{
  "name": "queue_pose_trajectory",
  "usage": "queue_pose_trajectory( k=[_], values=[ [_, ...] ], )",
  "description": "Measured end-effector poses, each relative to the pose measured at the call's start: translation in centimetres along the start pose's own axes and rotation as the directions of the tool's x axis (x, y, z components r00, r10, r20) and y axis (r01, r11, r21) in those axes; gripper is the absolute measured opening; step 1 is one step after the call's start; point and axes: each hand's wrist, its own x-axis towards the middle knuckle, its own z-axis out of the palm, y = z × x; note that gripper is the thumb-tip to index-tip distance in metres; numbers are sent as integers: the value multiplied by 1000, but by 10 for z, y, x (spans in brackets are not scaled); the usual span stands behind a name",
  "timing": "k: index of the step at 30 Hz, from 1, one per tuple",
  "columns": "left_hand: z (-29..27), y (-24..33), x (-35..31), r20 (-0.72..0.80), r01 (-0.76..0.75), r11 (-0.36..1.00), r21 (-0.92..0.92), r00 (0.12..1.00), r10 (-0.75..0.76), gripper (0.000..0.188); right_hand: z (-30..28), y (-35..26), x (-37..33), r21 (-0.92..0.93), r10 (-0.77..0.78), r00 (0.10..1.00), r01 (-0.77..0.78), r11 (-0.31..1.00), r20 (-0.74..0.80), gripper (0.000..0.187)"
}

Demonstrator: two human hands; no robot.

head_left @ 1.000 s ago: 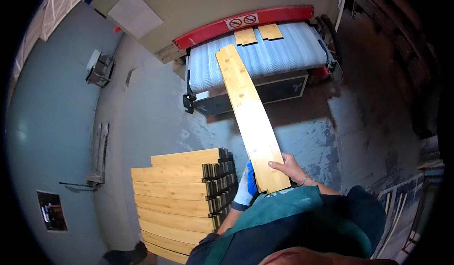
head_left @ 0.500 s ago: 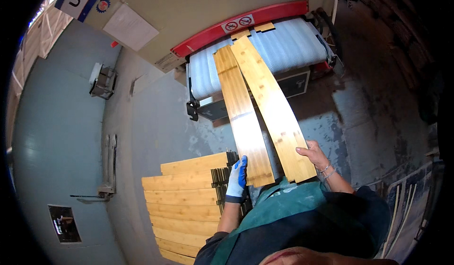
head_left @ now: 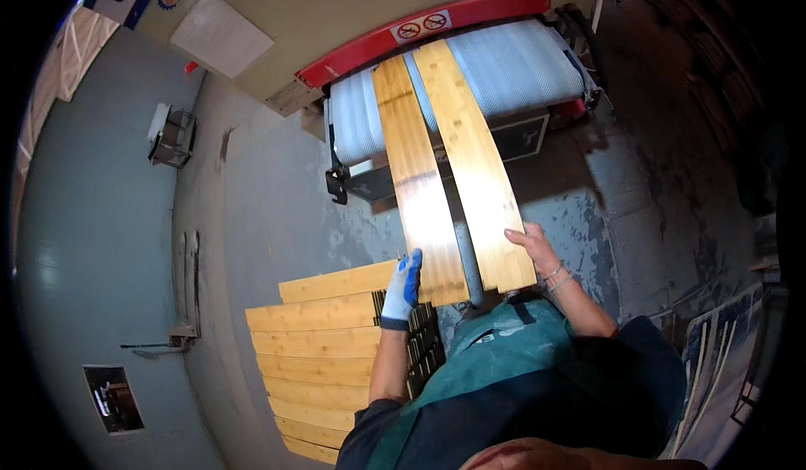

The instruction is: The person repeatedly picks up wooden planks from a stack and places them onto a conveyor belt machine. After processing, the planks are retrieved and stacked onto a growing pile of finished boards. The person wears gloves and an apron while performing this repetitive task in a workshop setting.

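Note:
My left hand (head_left: 401, 289), in a white and blue glove, is closed on the near left edge of a darker wooden floor plank (head_left: 417, 185). My bare right hand (head_left: 536, 248) grips the near right edge of a paler floor plank (head_left: 477, 168), thumb on top. Both planks point away from me, a narrow gap between them. Their far ends lie over the pale blue conveyor belt (head_left: 520, 65), just short of the red bar (head_left: 428, 29) of a machine. My fingers beneath the planks are hidden.
Stacked planks (head_left: 319, 344) lie to my left, dark slotted ends toward me. Beyond them, a pallet jack (head_left: 186, 302) stands by the grey wall (head_left: 92, 218). A rack with thin strips (head_left: 714, 369) is at the right. The machine housing (head_left: 336, 8) rises behind the belt.
Both planks have moved forward with my hands, farther over the belt toward the red bar. The gap between their far ends has widened. Two plank ends under the bar have gone from sight.

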Motion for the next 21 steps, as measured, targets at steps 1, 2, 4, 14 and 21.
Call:
queue_pose_trajectory(
  k=[1, 2, 4, 14, 21],
  values=[
    [-3, -7, 11, 11, 203, 974, -99, 979, -203, 48, 4, -3, 7, -5, -7, 1000, 7, 1000, 4, 28],
    [-6, 4, 17, 48, 240, 968, -69, 970, -237, 48, 5, -6, 12, 23, 1, 1000, -1, 1000, -2, 28],
    [-16, 23, 28, 105, 311, 950, -19, 946, -307, 50, 11, -13, 23, 69, 22, 1000, -22, 997, 3, 28],
    [-20, 31, 78, 159, 326, 933, -154, 940, -302, 52, -8, -19, 69, 95, 36, 997, -43, 995, 72, 37],
    [-24, 37, 51, -29, 96, 834, -543, 991, -133, 53, -22, -18, 79, 112, -26, 996, 16, 994, 83, 41]
  ],
)
